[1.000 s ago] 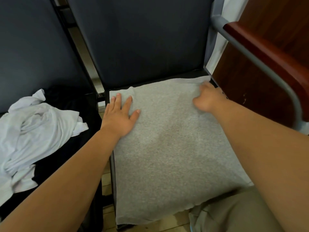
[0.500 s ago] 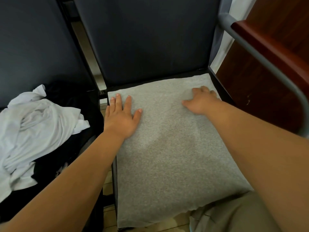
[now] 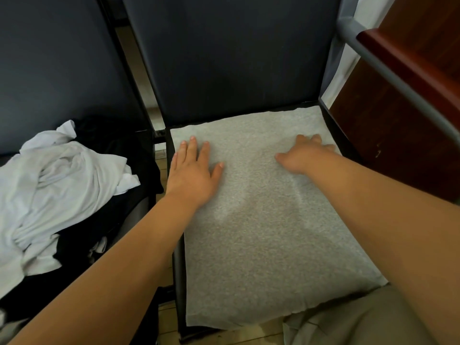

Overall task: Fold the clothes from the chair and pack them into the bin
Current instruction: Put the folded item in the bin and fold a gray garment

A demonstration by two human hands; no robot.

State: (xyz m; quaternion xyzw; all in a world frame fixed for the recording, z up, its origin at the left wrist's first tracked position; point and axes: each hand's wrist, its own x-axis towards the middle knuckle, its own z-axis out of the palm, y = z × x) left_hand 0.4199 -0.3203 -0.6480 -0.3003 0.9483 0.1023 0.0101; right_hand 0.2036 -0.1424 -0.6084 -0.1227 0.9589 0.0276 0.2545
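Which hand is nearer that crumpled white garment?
Left. The left hand lies flat at the left edge of the grey cloth, toward the white garment; the right hand presses the cloth's right side.

- Dim, soft indoor light; the brightest area is the white strip of wall [image 3: 373, 6] at upper right.
- Soft, uneven shading across the flat grey knitted cloth [image 3: 261, 232].
- Right hand [image 3: 303, 155] slightly blurred.
- Wide-angle stretch enlarges the forearms [image 3: 112, 282] at the lower edges.

The grey garment [image 3: 261, 220] is heathered knit cloth, matt and finely grained. The white garment [image 3: 62, 183] is thin, smooth cloth, heavily creased. The chair backrest [image 3: 231, 58] carries dark matt upholstery. The frame tube [image 3: 351, 29] is grey painted metal. The armrest [image 3: 410, 63] is reddish, semi-gloss wood.
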